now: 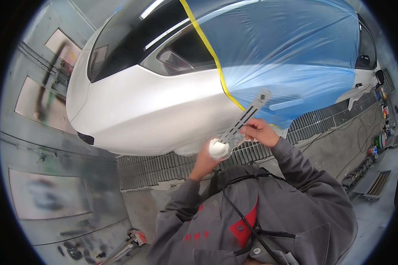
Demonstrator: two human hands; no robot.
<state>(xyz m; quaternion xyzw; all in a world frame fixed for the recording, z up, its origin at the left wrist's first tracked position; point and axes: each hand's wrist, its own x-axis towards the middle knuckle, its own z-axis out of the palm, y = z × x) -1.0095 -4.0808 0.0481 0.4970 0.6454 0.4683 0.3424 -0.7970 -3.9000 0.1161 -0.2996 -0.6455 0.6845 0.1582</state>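
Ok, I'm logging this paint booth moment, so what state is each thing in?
Car: rear bare white, rest masked.
Blue plastic sheet: draped over car, edged with yellow tape.
Cup: held in left hand, tilted.
Stick: in cup, held by right hand.

Stir stick (245, 115) in cup (219, 149), hands (234, 143) before car (163, 106), floor grate (163, 168) beneath.
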